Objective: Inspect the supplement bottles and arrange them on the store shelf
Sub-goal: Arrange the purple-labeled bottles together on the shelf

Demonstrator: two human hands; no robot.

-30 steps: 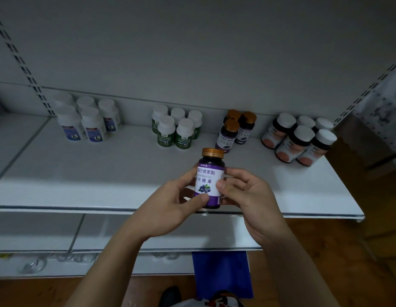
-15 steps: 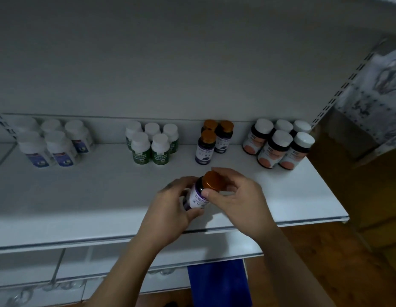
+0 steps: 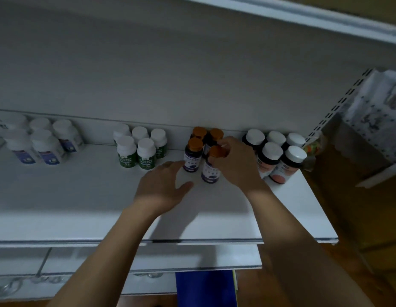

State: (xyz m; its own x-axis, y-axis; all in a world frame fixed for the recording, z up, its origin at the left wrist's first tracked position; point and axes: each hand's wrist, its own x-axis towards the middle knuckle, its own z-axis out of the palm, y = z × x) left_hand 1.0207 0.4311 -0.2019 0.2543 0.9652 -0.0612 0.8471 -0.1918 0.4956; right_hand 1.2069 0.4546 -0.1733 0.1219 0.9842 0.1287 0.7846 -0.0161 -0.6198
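A purple-labelled supplement bottle with an orange cap [image 3: 211, 168] stands on the white shelf [image 3: 81, 196], just right of another like it [image 3: 192, 155]. My right hand [image 3: 233, 162] grips it from the right, fingers curled round the cap and body. Two more orange-capped bottles [image 3: 207, 135] stand behind. My left hand [image 3: 163, 185] hovers over the shelf just left of the purple bottles, fingers spread and holding nothing.
Green-labelled white bottles [image 3: 137, 149] stand left of the purple group, blue-labelled white bottles [image 3: 39, 142] at the far left, dark bottles with white caps [image 3: 279, 156] at the right. A lower shelf [image 3: 148, 258] and a blue object [image 3: 205, 289] lie below.
The purple bottle went from both hands near the shelf's front edge back to the orange-capped group. My left hand let go of it; my right still holds it.
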